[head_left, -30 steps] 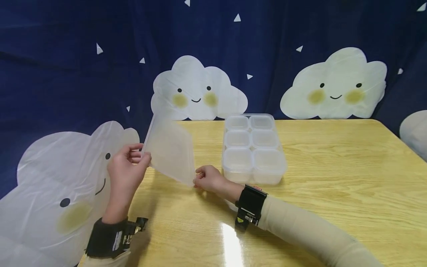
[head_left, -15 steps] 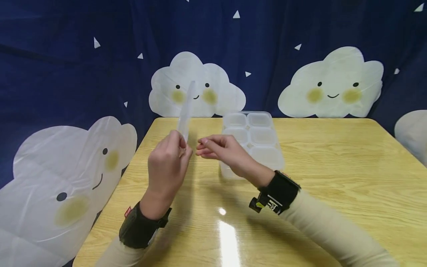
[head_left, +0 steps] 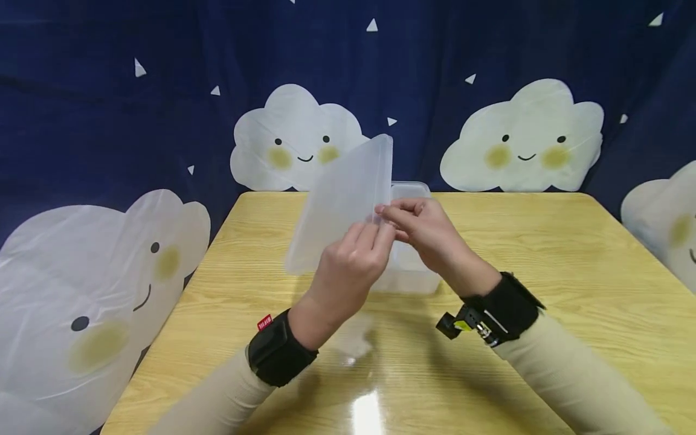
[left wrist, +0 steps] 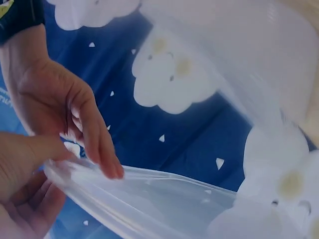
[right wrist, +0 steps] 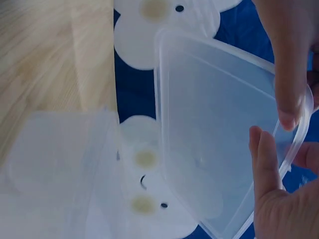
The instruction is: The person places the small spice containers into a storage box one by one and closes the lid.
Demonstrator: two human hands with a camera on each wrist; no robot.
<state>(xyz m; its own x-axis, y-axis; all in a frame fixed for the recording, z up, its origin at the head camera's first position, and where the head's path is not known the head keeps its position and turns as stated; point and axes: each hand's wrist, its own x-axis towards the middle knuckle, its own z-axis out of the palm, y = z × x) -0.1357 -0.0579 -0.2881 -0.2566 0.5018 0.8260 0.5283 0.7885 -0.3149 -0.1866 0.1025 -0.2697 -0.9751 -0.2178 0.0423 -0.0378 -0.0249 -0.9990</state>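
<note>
A translucent rectangular plastic lid [head_left: 342, 199] is held up and tilted in front of my body. My left hand [head_left: 353, 266] pinches its edge, thumb on one face and fingers on the other, as the left wrist view shows. My right hand [head_left: 429, 235] meets the same edge just above the left, its fingers [right wrist: 266, 164] on one face and a digit on the other side of the rim. Behind the hands and lid, partly hidden, stands a clear plastic storage box [head_left: 408, 283]. In the right wrist view the box [right wrist: 55, 164] is blurred beside the lid [right wrist: 214, 119].
The wooden table [head_left: 522, 260] carries the box toward its back. A dark blue curtain [head_left: 424, 54] with white clouds and small triangles hangs behind and to the left. Black straps with small cameras [head_left: 448, 325] sit on the wrists.
The lid has swung upright and moved right, now in front of the box. My left hand has come right and up with it; my right hand let go, rose, and took its edge again.
</note>
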